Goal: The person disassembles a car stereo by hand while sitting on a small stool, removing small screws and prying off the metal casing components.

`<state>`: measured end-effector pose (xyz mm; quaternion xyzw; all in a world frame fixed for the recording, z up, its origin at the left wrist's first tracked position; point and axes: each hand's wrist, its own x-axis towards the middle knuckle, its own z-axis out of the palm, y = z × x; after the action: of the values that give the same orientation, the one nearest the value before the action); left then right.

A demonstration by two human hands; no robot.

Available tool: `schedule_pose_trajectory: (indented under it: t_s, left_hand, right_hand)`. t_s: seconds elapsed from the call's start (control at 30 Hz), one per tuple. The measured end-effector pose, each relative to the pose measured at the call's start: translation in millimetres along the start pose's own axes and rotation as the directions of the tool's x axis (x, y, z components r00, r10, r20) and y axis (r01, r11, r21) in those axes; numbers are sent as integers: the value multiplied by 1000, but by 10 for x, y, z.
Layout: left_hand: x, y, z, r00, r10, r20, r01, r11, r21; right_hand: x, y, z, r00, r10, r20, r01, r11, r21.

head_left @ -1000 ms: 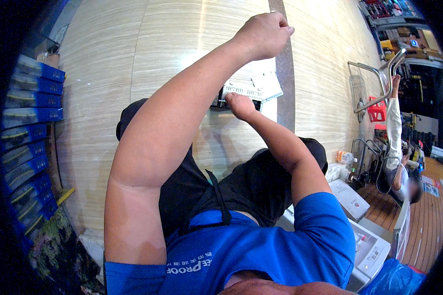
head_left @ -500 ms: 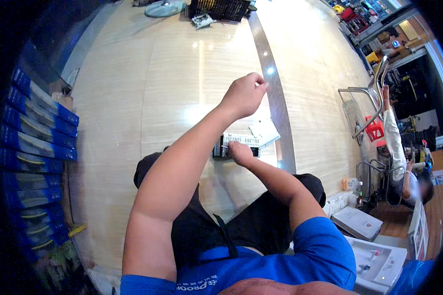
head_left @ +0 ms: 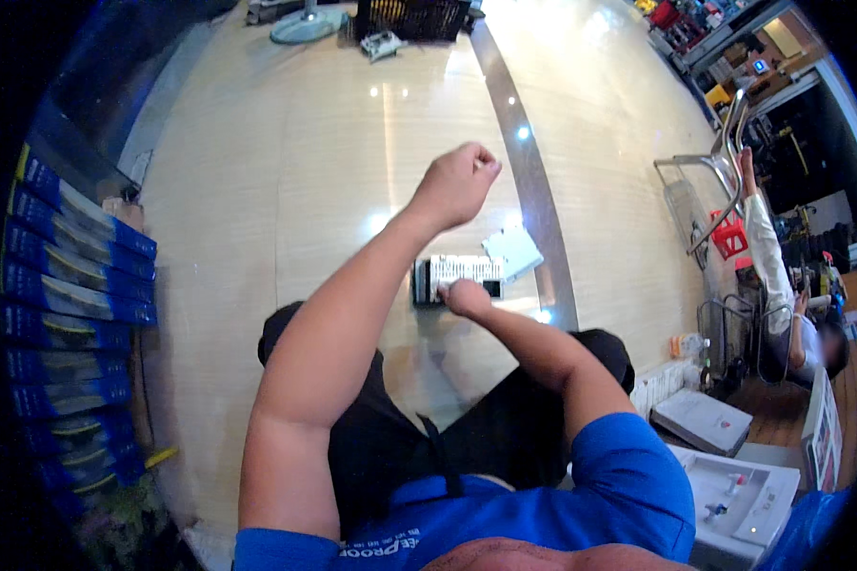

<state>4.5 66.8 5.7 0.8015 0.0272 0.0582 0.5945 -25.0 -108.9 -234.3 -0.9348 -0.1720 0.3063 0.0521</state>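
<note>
On the floor in front of me lies a small box-shaped device [head_left: 467,267] with a white slotted top and a dark left end. My right hand [head_left: 468,298] rests at its near side, fingers curled closed against the casing. Whatever those fingers hold, if anything, is hidden. A flat pale panel [head_left: 514,251] lies just beyond the device's right end. Raised above the floor, farther out than the device, is my left hand [head_left: 457,186]. Its fingers are pinched together, and what may be between them is too small to make out.
Blue boxes [head_left: 76,314] are stacked along the left. A dark crate [head_left: 414,19] and a round stand base [head_left: 307,27] are at the far side. At right are a metal-framed chair [head_left: 705,181], a red stool [head_left: 728,234], a bottle [head_left: 687,344], a white basin unit [head_left: 738,500] and a seated person [head_left: 800,333].
My left hand has shifted slightly left, its fingers still pinched. The right hand stays at the device; a thin light piece seen by its fingertips before no longer shows clearly.
</note>
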Motion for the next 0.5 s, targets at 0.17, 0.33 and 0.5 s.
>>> schedule_pose_trajectory:
  t_s: [0.17,0.33,0.5]
  left_hand:
    - [125,25,40,990,135,-44,-132,989,65]
    - [70,-20,-42,993,107,-55,-98,984,152]
    - [5,15,-23,993,109,-42,-101,982,161]
  right_hand:
    - [148,141,23,991,-130,-40,130,991,-14]
    - [60,-66,-98,990,-29,135,16,995,97]
    - [-7,-44,-115,985,-6,170,-22,986,162]
